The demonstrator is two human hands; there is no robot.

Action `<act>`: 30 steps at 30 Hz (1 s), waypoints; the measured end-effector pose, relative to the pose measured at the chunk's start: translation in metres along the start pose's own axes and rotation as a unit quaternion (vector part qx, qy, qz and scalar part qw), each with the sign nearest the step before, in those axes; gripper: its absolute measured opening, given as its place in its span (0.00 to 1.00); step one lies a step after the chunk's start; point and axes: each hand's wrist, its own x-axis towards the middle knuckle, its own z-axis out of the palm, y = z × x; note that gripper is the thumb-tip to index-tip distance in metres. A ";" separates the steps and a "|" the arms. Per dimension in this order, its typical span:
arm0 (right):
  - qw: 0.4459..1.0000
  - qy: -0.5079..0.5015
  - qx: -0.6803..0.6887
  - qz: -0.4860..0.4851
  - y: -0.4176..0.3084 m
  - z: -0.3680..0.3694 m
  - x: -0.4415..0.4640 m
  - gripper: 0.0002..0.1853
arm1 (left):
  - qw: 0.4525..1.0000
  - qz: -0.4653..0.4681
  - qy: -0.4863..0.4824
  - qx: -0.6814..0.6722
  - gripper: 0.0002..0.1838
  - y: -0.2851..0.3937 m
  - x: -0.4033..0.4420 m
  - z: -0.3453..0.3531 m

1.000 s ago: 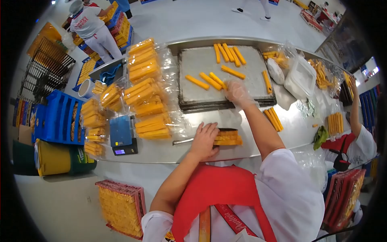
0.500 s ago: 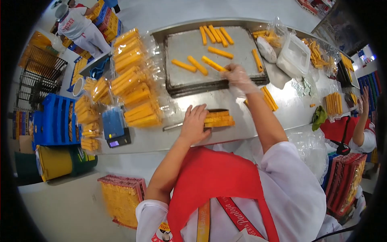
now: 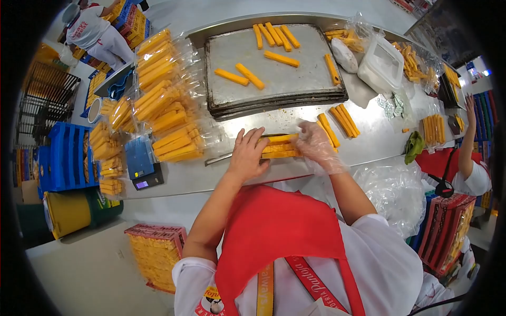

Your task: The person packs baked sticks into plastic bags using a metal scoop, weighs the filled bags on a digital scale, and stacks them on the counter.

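My left hand (image 3: 249, 154), bare, rests over a metal holder (image 3: 219, 158) at the table's front edge, beside a stack of yellow sticks (image 3: 279, 147). My right hand (image 3: 316, 146), in a clear plastic glove, is closed at the right end of that stack, on a yellow stick. Just right of it lie loose sticks (image 3: 329, 129) and a further group of sticks (image 3: 345, 120). Behind my hands, a dark-edged metal tray (image 3: 226, 98) bears several scattered yellow sticks (image 3: 281, 58).
Bagged sticks (image 3: 156, 102) and a blue scale (image 3: 141, 158) are on the left. A white tub (image 3: 380, 64), green cloth (image 3: 414, 147) and plastic bags (image 3: 390, 197) are on the right. One co-worker (image 3: 458, 171) is at right, another (image 3: 95, 31) at upper left.
My right hand has moved from the tray to the stack by my left hand, and a stick has left the tray. The whole view has shifted slightly.
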 end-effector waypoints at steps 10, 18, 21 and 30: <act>0.978 -0.082 0.126 0.143 -0.023 -0.015 0.063 0.16 | 0.999 -0.001 0.003 0.031 0.37 0.001 -0.002 -0.001; 0.983 0.098 -0.116 -0.105 -0.029 0.081 0.180 0.18 | 1.000 -0.005 -0.007 0.023 0.41 0.004 -0.002 -0.005; 1.000 0.029 0.006 -0.012 -0.019 0.069 0.189 0.21 | 1.000 -0.002 -0.010 0.025 0.41 0.001 -0.002 -0.004; 0.946 -0.210 0.221 0.111 0.006 -0.064 0.046 0.22 | 1.000 0.001 -0.011 0.004 0.38 -0.001 0.000 0.000</act>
